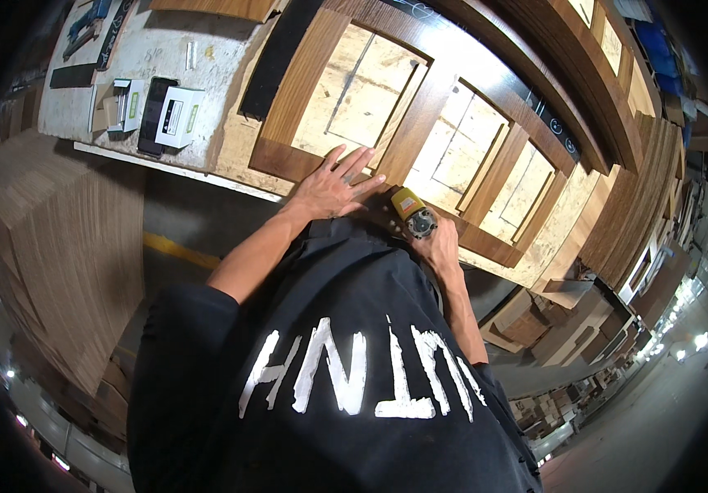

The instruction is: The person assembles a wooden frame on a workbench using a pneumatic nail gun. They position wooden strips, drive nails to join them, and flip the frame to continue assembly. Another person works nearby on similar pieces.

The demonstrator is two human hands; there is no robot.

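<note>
A brown wooden frame point(407, 131) with several rectangular openings lies flat on the bench, its near rail along the bench's front edge. My left hand point(333, 187) rests on that rail, fingers spread, at the corner below the left opening. In my right hand point(440, 242) is a yellow and black nail gun point(410, 208), gripped with its round cap facing up. The tool's nose is over the near rail, right of my left hand. Its tip is hidden from above, so I cannot tell whether it touches the wood.
On the bench's left side lie small white boxes point(178, 117), a black phone-like slab point(154, 115) and a blue tool point(89, 29). A dark strip point(282, 62) borders the frame. Long boards point(535, 74) lie behind it. Stacked panels point(66, 246) stand at left; more boards point(633, 197) at right.
</note>
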